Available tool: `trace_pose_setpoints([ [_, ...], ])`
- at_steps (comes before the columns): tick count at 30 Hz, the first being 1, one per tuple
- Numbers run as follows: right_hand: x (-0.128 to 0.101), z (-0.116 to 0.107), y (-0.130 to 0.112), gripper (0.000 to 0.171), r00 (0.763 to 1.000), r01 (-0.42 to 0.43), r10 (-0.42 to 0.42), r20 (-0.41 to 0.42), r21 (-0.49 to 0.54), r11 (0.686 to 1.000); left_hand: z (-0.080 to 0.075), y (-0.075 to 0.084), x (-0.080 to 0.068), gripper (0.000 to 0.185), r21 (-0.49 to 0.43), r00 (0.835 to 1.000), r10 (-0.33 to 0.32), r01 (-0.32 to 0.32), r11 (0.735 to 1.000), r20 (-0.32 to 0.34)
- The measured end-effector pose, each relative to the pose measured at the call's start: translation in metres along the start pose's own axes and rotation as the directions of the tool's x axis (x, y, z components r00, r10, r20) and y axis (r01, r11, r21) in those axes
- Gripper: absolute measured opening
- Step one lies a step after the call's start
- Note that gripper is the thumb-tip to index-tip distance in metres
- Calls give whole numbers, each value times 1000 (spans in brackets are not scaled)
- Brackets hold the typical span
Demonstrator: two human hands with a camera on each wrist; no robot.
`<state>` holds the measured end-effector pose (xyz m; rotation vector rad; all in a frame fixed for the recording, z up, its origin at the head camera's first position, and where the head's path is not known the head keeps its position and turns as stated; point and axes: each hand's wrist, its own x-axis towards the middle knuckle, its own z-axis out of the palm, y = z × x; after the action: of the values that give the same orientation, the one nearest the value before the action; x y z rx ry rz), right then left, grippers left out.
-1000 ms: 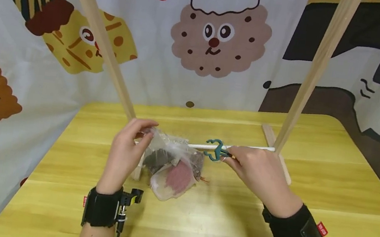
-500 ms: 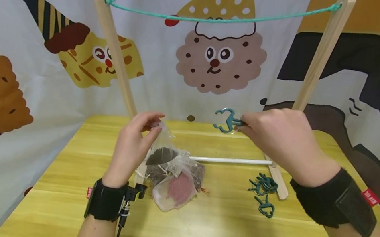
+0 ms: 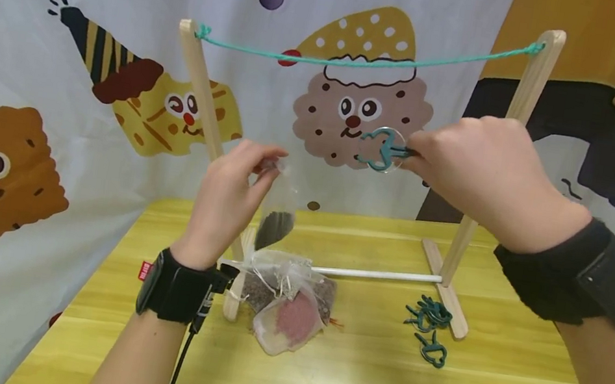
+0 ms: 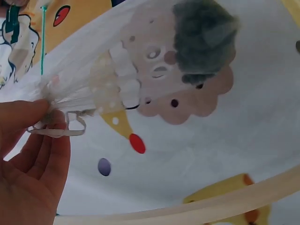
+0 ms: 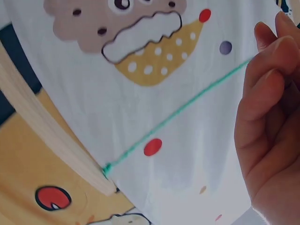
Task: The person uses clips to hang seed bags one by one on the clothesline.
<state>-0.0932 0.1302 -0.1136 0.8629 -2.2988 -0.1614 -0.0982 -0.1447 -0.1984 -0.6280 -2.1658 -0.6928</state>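
Note:
My left hand point(image 3: 237, 189) pinches the gathered top of a sheer mesh pouch point(image 3: 276, 214) and holds it in the air; dark grey filling point(image 4: 202, 35) sits in its hanging end. My right hand point(image 3: 472, 169) pinches a teal plastic clip point(image 3: 380, 148), raised to about the height of the cookie print on the backdrop, below the green string point(image 3: 361, 62). The string runs between two wooden posts point(image 3: 201, 105) of a small rack. In the right wrist view the string point(image 5: 178, 117) and one post point(image 5: 51, 140) show beside my curled fingers point(image 5: 269, 122); the clip itself is hidden there.
Several more mesh pouches point(image 3: 288, 304), one with pink filling, lie on the yellow table point(image 3: 351, 382) by the rack's left foot. A few teal clips point(image 3: 429, 324) lie near the right foot. A white rod point(image 3: 378, 274) joins the posts. A cartoon-print cloth hangs behind.
Both hands have risen from the table. The left lifted one pouch clear of the pile; the right carried the clip up toward the string. The head view tilted upward.

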Motion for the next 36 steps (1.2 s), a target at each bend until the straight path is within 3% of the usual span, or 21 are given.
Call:
trace_pose_setpoints([
  [4, 15, -10, 8, 27, 1000, -3, 3, 15, -20, 1000, -5, 0, 17, 24, 16, 997, 54, -53, 998, -57],
  [9, 43, -22, 14, 24, 998, 36, -33, 47, -47, 998, -14, -1, 40, 27, 43, 992, 72, -68, 997, -103],
  [16, 88, -36, 15, 23, 983, 63, -51, 179, -59, 996, -24, 4, 70, 29, 82, 998, 33, -29, 996, -46],
  [20, 109, -35, 13, 30, 960, 76, -59, 274, -52, 996, -22, 5, 79, 31, 94, 1000, 5, -3, 996, -17],
  [27, 145, -37, 7, 36, 905, 84, -63, 421, -32, 996, -27, -2, 87, 33, 170, 999, -35, 38, 985, -24],
  [36, 174, -43, 2, 46, 855, 9, 18, 518, -50, 999, -39, -1, 102, 28, 317, 997, -69, 60, 947, 18],
])
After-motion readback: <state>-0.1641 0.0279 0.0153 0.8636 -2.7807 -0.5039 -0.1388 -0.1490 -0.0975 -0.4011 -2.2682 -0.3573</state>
